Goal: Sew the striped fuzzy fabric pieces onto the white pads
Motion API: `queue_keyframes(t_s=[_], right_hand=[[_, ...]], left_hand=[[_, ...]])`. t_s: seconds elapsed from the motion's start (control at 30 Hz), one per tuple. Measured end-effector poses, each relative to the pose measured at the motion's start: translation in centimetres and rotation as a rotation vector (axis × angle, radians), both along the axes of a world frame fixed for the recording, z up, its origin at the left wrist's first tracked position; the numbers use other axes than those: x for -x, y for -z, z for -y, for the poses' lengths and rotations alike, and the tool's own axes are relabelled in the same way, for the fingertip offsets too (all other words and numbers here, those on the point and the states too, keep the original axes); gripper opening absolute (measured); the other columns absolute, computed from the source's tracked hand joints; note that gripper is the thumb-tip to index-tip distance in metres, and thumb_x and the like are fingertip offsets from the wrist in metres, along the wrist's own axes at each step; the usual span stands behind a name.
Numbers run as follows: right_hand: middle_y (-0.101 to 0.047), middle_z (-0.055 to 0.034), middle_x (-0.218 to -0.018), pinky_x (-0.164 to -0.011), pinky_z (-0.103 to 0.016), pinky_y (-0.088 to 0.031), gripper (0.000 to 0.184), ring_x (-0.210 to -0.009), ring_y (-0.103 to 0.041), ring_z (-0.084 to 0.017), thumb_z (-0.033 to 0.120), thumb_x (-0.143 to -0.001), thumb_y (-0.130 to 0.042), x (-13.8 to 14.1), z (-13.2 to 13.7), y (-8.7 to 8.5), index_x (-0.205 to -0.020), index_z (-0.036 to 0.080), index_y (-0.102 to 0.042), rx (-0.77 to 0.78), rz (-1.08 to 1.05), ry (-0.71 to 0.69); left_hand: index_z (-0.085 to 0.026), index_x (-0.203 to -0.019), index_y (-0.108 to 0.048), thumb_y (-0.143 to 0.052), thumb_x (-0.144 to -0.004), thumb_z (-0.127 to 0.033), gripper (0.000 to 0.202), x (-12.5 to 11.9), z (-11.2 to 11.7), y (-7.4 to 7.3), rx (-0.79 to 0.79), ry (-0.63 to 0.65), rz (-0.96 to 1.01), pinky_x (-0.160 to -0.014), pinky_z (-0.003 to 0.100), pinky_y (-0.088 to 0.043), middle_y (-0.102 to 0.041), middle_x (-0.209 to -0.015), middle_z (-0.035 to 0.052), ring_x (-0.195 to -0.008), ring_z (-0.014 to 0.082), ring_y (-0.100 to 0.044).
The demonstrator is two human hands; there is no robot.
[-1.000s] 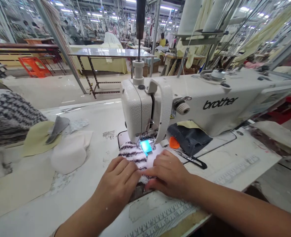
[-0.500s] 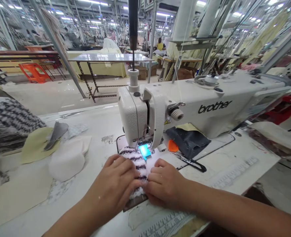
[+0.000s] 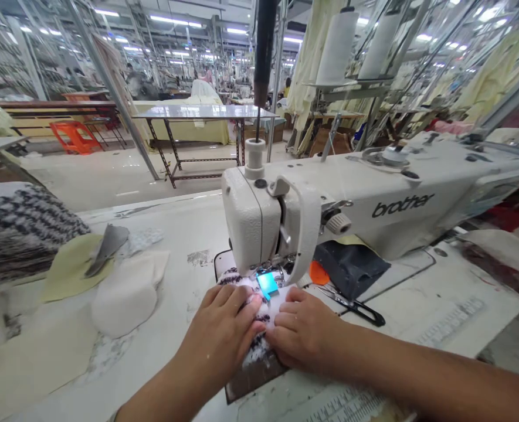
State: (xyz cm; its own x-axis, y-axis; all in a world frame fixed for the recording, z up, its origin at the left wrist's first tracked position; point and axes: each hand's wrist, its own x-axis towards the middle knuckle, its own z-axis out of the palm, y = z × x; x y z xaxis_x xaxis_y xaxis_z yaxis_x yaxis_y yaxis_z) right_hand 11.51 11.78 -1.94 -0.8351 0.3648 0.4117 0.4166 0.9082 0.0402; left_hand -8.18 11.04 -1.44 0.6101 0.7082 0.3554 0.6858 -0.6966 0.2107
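Note:
A fuzzy white fabric piece with dark stripes (image 3: 258,350) lies at the needle end of a white sewing machine (image 3: 248,220). My left hand (image 3: 221,321) presses on it, its thumb and fingers drawn together around a bit of the pile. My right hand (image 3: 302,328) has its fingers curled against the fabric's right edge, pinching it; the fingertips are partly hidden. Just ahead of both hands, a bright blue-lit patch (image 3: 267,284) glows by the presser foot. Under the fabric's near end, a brown strip (image 3: 254,378) shows.
Thread snips (image 3: 362,312), an orange piece (image 3: 318,272) and dark cloth (image 3: 351,266) lie right of the needle. Cut pale pieces (image 3: 125,299) and a stack of fuzzy fabric (image 3: 21,228) are on the left. A printed ruler (image 3: 342,407) runs along the near edge.
The view has shifted, so the machine appears farther right and lower. The striped fabric has slid farther toward the needle, and both hands have moved forward with it.

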Motion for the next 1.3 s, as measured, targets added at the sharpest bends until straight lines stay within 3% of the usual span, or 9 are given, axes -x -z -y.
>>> queue_keyframes(t_s=[0.23,0.37,0.5,0.77,1.07,1.3], right_hand=[[-0.059,0.0002,-0.066,-0.061,-0.029,-0.03,0.015,-0.063,-0.052,-0.014,0.017,-0.086,-0.045,-0.1,-1.2,-0.2,-0.075,0.016,-0.055,0.066,0.048,0.04],[-0.058,0.0006,-0.064,-0.061,-0.027,-0.03,0.015,-0.061,-0.051,-0.013,0.017,-0.086,-0.046,-0.1,-1.3,-0.5,-0.073,0.016,-0.054,0.088,0.078,0.061],[-0.059,0.0,-0.065,-0.067,-0.029,-0.032,0.014,-0.062,-0.052,-0.014,0.017,-0.085,-0.047,-0.1,-1.3,-0.5,-0.072,0.016,-0.053,0.105,0.13,0.067],[-0.059,0.0016,-0.065,-0.069,-0.031,-0.032,0.009,-0.052,-0.047,-0.013,0.012,-0.081,-0.052,0.4,-1.3,-0.6,-0.08,0.019,-0.057,0.029,0.114,0.269],[-0.065,0.0015,-0.068,-0.072,-0.032,-0.03,0.018,-0.057,-0.054,-0.012,0.01,-0.08,-0.049,-0.2,-1.0,-0.4,-0.09,0.019,-0.061,-0.032,-0.093,0.2],[-0.065,0.0031,-0.067,-0.07,-0.032,-0.029,0.015,-0.057,-0.054,-0.012,0.013,-0.08,-0.051,-0.1,-1.1,-0.4,-0.088,0.02,-0.061,-0.023,-0.088,0.206]], left_hand=[[-0.016,-0.101,-0.06,-0.044,-0.091,-0.022,0.019,0.2,-1.1,0.3,-0.157,0.043,0.057,-0.079,0.039,-0.037,-0.058,-0.09,0.0074,-0.087,0.0238,-0.048],[-0.017,-0.098,-0.06,-0.04,-0.093,-0.017,0.02,0.3,-1.6,0.1,-0.065,0.173,0.105,-0.072,0.034,-0.039,-0.059,-0.09,0.0054,-0.08,0.0199,-0.049],[-0.019,-0.093,-0.061,-0.043,-0.092,-0.019,0.018,0.3,-1.8,0.0,-0.011,0.167,0.11,-0.069,0.033,-0.039,-0.06,-0.088,0.0047,-0.078,0.0202,-0.048],[-0.018,-0.083,-0.062,-0.048,-0.089,-0.019,0.015,0.1,-2.3,0.7,-0.056,0.049,0.168,-0.069,0.034,-0.039,-0.061,-0.087,0.0054,-0.079,0.0213,-0.05],[-0.018,-0.065,-0.063,-0.061,-0.079,-0.015,0.014,0.1,-3.9,0.3,-0.094,-0.12,0.065,-0.063,0.034,-0.041,-0.058,-0.068,0.0039,-0.071,0.0225,-0.053],[-0.018,-0.066,-0.065,-0.056,-0.078,-0.012,0.017,0.4,-4.5,0.4,-0.064,-0.182,0.029,-0.065,0.034,-0.042,-0.06,-0.071,0.0045,-0.074,0.0227,-0.056]])
